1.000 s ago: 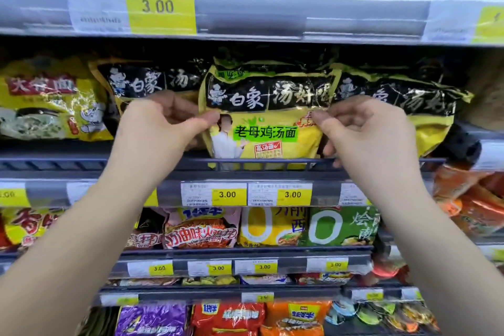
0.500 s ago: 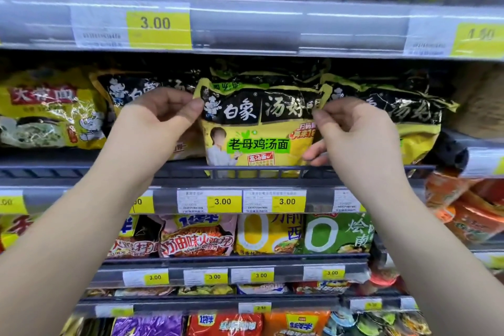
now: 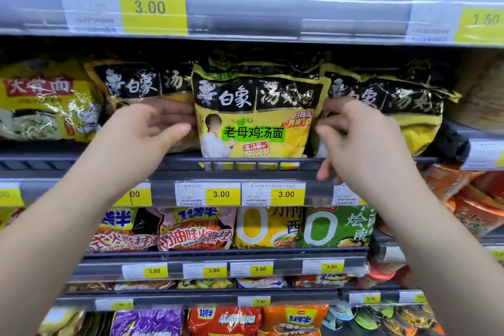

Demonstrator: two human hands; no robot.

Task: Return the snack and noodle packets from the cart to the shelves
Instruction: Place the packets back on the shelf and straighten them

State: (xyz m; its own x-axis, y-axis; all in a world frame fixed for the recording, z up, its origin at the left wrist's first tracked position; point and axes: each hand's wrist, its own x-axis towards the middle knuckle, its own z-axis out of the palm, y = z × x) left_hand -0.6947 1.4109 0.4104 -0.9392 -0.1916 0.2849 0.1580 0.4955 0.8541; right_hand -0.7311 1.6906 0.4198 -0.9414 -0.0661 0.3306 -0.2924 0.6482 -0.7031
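A yellow and black noodle packet [image 3: 256, 117] stands upright on the middle shelf behind the dark front rail [image 3: 245, 164], between two packets of the same kind [image 3: 141, 87] [image 3: 387, 101]. My left hand [image 3: 147, 133] is at its left edge: the fingertips touch the edge and the thumb is off it. At the packet's right edge is my right hand [image 3: 354, 139], fingers loosely curled, fingertips just touching. Neither hand grips the packet. The cart is out of view.
A different yellow noodle packet [image 3: 46, 106] lies further left on the same shelf. Price tags [image 3: 286, 194] line the shelf edges. Lower shelves hold several noodle packets [image 3: 196, 229], and orange packets [image 3: 463, 194] sit at the right. Another shelf edge [image 3: 245, 8] runs overhead.
Both hands pinched the packet's side edges earlier; the packet has settled behind the rail, and my thumbs and fingers have loosened off it.
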